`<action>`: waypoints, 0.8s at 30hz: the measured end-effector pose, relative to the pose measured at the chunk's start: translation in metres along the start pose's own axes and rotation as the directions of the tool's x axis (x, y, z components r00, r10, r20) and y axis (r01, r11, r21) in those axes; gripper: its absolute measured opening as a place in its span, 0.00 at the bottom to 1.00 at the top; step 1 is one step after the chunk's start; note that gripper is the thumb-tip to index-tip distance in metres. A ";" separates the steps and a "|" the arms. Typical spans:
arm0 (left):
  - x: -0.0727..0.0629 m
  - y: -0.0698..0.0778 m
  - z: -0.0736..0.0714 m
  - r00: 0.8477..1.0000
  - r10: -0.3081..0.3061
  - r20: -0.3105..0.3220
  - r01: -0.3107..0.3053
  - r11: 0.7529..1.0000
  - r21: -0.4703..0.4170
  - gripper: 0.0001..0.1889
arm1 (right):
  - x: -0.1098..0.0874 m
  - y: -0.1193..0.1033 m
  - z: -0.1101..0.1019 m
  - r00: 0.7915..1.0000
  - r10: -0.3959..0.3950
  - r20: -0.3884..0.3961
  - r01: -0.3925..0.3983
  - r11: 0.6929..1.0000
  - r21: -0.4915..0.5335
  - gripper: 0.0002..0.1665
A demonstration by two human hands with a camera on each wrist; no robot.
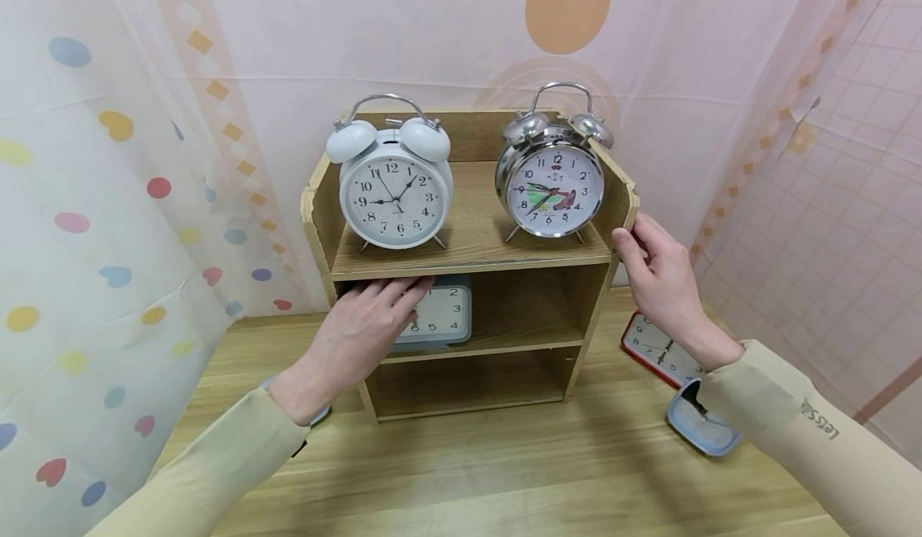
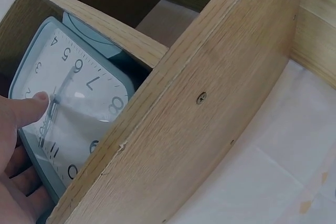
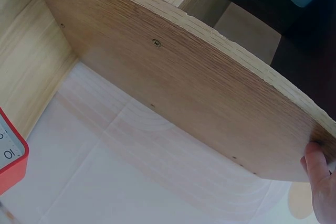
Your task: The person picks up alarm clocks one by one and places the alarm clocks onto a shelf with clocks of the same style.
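A light blue square clock (image 1: 450,313) stands in the left part of the middle compartment of a small wooden shelf (image 1: 468,263). My left hand (image 1: 353,333) holds this clock by its upper edge, and the hand covers much of the dial in the head view. In the left wrist view the thumb (image 2: 31,107) lies over the white face, with the other fingers along the casing. My right hand (image 1: 663,289) grips the front edge of the shelf's right side panel (image 3: 205,87), near the top board.
On the top board stand a white twin-bell alarm clock (image 1: 396,197) at left and a silver one (image 1: 555,189) at right. A red-framed clock (image 1: 651,350) and a small blue clock (image 1: 706,431) lie on the table (image 1: 468,481), right of the shelf. A patterned curtain (image 1: 432,25) hangs behind.
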State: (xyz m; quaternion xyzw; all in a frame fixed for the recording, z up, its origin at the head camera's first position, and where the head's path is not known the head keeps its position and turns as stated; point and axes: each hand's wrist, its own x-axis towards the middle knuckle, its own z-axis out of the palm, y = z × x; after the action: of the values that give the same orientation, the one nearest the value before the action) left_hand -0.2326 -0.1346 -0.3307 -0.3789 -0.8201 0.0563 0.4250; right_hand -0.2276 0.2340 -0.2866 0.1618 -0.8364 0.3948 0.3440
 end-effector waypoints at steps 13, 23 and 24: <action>-0.002 -0.001 0.001 1.000 0.006 -0.010 -0.006 1.000 0.009 0.30 | 0.000 0.001 0.001 1.000 -0.003 -0.004 0.003 1.000 0.009 0.14; -0.011 -0.003 0.001 0.995 0.020 -0.103 -0.027 0.997 -0.067 0.32 | -0.001 0.001 0.000 1.000 0.003 0.006 -0.004 1.000 0.007 0.15; -0.012 -0.003 0.001 0.993 0.024 -0.112 -0.033 0.996 -0.079 0.32 | -0.001 0.002 0.000 1.000 0.003 0.007 -0.004 1.000 0.009 0.15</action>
State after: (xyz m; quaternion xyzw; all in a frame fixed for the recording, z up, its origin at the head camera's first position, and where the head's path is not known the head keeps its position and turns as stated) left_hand -0.2309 -0.1444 -0.3374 -0.4103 -0.7914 0.0080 0.4531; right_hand -0.2277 0.2351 -0.2880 0.1633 -0.8360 0.3987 0.3397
